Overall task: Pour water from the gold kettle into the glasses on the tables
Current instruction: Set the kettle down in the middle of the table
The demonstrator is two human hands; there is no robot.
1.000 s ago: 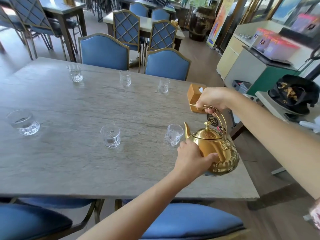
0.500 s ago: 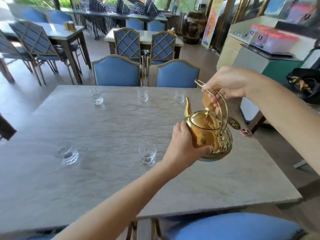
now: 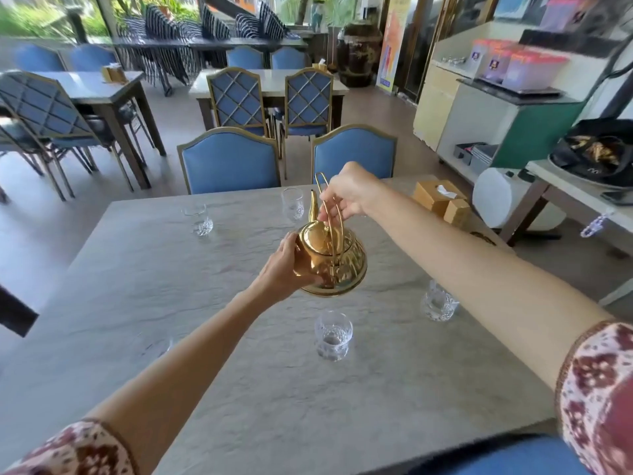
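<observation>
The right hand (image 3: 346,193) gripped the kettle (image 3: 330,258) handle; left hand (image 3: 284,269) cupped its smooth, likely slippery, water-heavy body above the glasses (image 3: 333,334).

Readable text: none, nothing sharp enough to spell out.
Black bag (image 3: 597,150) on the side table (image 3: 561,186): gold print, plus a small gold arch-shaped mark near its lower edge, maybe an "M"; can't confirm.
Pink boxes (image 3: 520,65) on the counter: small dark square labels, letters blurred.
Banner (image 3: 390,46) by the doorway: orange and purple print, wording too blurred.
Round stickers (image 3: 483,238) on the table's (image 3: 239,389) right edge: dark, marks unreadable.
Numbers: none seen.
</observation>
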